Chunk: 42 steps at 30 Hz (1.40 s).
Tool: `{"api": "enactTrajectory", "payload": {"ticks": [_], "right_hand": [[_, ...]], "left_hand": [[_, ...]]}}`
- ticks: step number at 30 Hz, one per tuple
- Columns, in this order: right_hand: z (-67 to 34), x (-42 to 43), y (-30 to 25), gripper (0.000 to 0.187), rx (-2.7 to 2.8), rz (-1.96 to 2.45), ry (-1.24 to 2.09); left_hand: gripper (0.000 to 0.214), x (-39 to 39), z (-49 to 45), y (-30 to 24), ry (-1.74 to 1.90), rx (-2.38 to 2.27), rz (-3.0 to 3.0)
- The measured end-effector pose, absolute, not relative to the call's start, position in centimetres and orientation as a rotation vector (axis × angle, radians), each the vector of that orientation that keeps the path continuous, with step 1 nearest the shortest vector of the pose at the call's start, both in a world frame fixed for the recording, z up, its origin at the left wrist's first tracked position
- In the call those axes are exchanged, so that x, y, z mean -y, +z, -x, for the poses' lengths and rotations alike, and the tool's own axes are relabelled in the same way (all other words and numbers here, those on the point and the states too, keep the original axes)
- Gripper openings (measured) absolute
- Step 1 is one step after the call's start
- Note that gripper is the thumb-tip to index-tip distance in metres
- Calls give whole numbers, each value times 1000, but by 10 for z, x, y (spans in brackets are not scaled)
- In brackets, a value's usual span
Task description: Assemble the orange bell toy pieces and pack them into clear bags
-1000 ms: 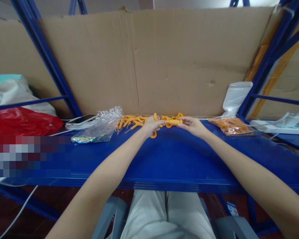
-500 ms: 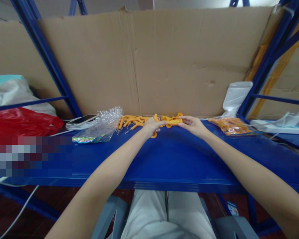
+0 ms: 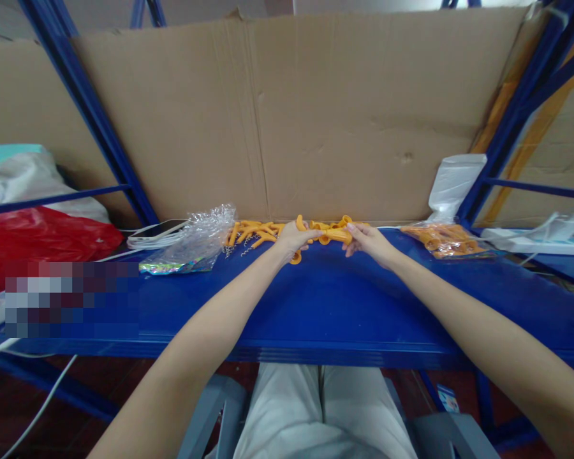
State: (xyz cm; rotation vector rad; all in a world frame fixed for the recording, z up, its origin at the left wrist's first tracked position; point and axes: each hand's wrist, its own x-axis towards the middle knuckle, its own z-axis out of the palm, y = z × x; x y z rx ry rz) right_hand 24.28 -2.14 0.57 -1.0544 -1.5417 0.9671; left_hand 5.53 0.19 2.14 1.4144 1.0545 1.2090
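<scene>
Both my hands meet at the back of the blue shelf [image 3: 325,306], against a cardboard sheet [image 3: 316,115]. My left hand [image 3: 294,241] is closed around an orange plastic piece with curved ends. My right hand [image 3: 370,241] pinches the other end of an orange plastic piece [image 3: 335,235] held between the two hands. A loose pile of orange pieces [image 3: 253,233] lies just left of my left hand, with small metal chains among them.
A crumpled clear plastic bag [image 3: 196,242] and a phone [image 3: 160,228] with white cable lie to the left. A bag of orange pieces [image 3: 442,239] and a white bag [image 3: 454,185] sit to the right. Red plastic [image 3: 38,239] fills the left shelf. Blue rack posts stand on both sides.
My hands stay almost in place. My right fingers have shifted slightly along the orange piece, closing in on its end.
</scene>
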Motion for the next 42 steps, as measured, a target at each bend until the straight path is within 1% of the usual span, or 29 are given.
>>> {"api": "enactTrajectory", "payload": {"ticks": [3,9,11,14,16,18,23,25,28,33,37,42], "right_hand": [[-238,25,8,38,1464,1098,1049],[-237,26,9,38,1388,1124,1167],[-240,26,9,32,1409,1076,1231],[-243,27,11,14,1445,1016,1292],[-243,28,11,12,1475,1006,1280],[-244,28,11,14,1505,1004,1260],[-244,30,13,35,1505,1059,1228],[-245,30,14,40,1504,1094,1191],[-245,30,15,41,1502,1110,1180],[-246,27,13,35,1486,1049,1219],[-247,29,15,40,1521,1100,1193],[-242,32,18,44,1489,1201,1173]], "left_hand": [[33,-2,-55,21,1209,-1046,-1438],[32,-3,-55,19,1222,-1098,-1440],[28,-4,-55,19,1239,-1113,-1439],[21,-4,-54,21,1231,-1137,-1447],[19,-4,-54,21,1218,-1138,-1443],[18,-4,-53,22,1213,-1128,-1435],[19,-3,-54,20,1193,-1079,-1445],[19,-2,-54,20,1176,-1065,-1438],[19,1,-55,22,1163,-1057,-1405],[15,5,-55,26,1155,-1052,-1388],[12,2,-55,24,1151,-1033,-1409],[14,0,-54,23,1183,-1007,-1410]]}}
